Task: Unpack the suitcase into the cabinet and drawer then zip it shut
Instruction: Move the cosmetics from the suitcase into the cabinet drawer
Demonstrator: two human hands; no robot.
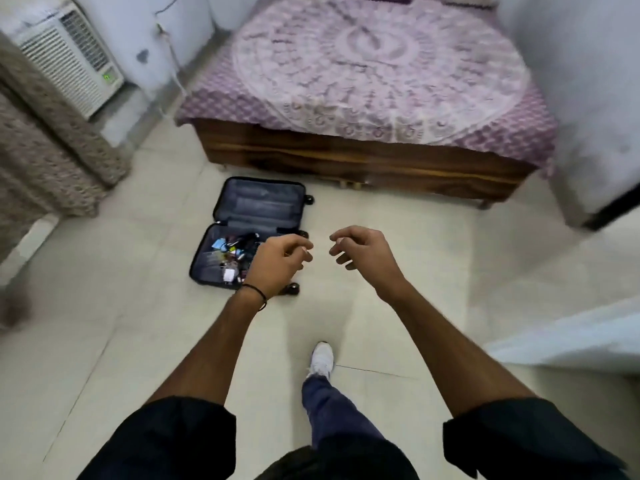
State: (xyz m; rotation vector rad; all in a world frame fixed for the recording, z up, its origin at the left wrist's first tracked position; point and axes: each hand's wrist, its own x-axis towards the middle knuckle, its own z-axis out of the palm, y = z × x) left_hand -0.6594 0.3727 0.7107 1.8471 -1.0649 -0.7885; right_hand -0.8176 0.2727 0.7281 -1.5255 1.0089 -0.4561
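A dark suitcase [258, 206] lies open on the tiled floor in front of the bed, its lid flat toward the bed. The near half holds several small mixed items [232, 254]. My left hand [278, 263] hangs in the air over the suitcase's right edge, fingers loosely curled and holding nothing. My right hand [362, 252] hovers beside it over bare floor, fingers also loosely curled and empty. No cabinet or drawer is plainly visible.
A bed [374, 81] with a purple patterned cover and wooden base stands beyond the suitcase. A white air conditioner [69, 57] and a beige curtain [41, 150] are at left. My foot in a white shoe [322, 358] steps forward on the tiles.
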